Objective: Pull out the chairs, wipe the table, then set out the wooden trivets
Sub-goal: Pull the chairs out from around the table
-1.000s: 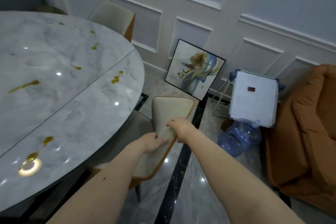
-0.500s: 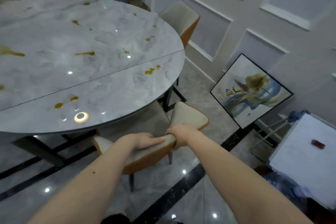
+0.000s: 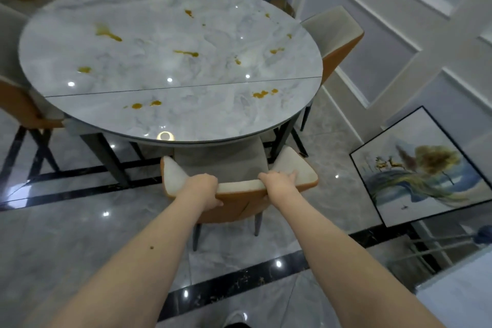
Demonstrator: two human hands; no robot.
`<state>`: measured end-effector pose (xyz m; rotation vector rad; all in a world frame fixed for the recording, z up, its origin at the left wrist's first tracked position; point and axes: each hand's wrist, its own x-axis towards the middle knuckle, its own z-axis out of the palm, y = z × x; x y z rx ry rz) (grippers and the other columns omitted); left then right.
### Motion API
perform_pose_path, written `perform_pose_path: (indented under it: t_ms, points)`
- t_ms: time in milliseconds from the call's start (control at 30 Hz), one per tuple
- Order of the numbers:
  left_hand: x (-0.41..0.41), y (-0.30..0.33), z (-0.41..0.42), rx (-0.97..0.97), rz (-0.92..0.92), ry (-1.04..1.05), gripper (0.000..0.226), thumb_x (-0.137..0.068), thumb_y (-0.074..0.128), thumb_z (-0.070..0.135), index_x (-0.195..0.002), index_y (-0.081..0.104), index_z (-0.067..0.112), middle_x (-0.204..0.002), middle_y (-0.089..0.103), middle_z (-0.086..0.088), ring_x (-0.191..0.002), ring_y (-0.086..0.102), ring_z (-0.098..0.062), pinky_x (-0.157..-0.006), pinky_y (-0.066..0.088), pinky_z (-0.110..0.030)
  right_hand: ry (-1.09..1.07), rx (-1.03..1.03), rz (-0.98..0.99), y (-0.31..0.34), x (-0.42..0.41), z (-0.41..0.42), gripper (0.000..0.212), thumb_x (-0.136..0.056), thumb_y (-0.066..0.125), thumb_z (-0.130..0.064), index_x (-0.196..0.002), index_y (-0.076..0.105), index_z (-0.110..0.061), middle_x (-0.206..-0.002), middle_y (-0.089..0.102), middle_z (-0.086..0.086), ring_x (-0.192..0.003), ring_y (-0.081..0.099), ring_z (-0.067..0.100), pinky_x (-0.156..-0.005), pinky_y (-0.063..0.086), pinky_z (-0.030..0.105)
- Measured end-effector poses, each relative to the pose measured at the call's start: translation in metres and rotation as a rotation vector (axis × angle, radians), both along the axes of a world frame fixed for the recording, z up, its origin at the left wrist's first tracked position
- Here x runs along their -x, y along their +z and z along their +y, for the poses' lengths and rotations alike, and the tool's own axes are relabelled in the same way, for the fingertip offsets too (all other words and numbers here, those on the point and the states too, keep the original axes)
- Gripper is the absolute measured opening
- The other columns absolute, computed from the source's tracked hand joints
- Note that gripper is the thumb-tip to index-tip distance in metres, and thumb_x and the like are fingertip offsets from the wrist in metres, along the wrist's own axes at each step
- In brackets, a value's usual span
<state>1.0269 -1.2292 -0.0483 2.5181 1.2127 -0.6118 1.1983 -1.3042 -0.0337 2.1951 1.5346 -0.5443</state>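
Chair-pulling is the step in hand — left hand and right hand both grip the backrest top of the chair at the table's six o'clock edge, seat half under. Next, likely a straight backward drag — spills unwiped, no trivets visible.
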Motion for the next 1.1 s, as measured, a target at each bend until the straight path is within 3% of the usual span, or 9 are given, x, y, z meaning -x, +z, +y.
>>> perform_pose_path:
  t_ms: [233,733,900,1100]
  points:
    - [0.002,0.003,-0.01,-0.095,-0.001,-0.021,0.042,-0.091,0.053,0.048,-0.114,0.057,0.012,-0.118,0.061,-0.008,-0.11,0.056,-0.025,-0.088,0.044,-0.033,0.061,-0.044,-0.011,-0.003,-0.003,-0.004,0.033,-0.092,0.052,-0.008,-0.123,0.046,-0.02,-0.12,0.051,0.009,-0.117,0.046,0.034,-0.104,0.026,0.06]
    - [-0.006,0.012,-0.037,-0.064,0.059,0.098,0.048,-0.091,0.053,0.048,-0.12,0.056,0.01,-0.122,0.06,-0.008,-0.114,0.055,-0.026,-0.09,0.044,-0.032,0.165,-0.005,-0.016,-0.012,-0.015,-0.009,0.036,-0.092,0.052,-0.013,-0.125,0.043,-0.023,-0.122,0.052,0.008,-0.115,0.048,0.036,-0.1,0.031,0.057]
    - [-0.008,0.009,-0.039,-0.058,0.05,0.146,0.048,-0.088,0.057,0.049,-0.118,0.053,0.012,-0.12,0.059,-0.008,-0.113,0.055,-0.025,-0.09,0.043,-0.032,0.233,-0.084,0.019,-0.012,-0.021,-0.014,0.035,-0.091,0.056,-0.017,-0.124,0.043,-0.022,-0.121,0.053,0.007,-0.112,0.05,0.032,-0.093,0.034,0.049]
    - [-0.012,0.005,-0.04,-0.103,0.079,0.18,0.044,-0.086,0.065,0.038,-0.118,0.051,0.012,-0.121,0.059,-0.008,-0.112,0.056,-0.025,-0.09,0.043,-0.033,0.205,-0.161,0.019,-0.017,-0.034,-0.023,0.04,-0.088,0.061,-0.016,-0.123,0.042,-0.021,-0.123,0.053,0.005,-0.119,0.047,0.031,-0.108,0.022,0.059]
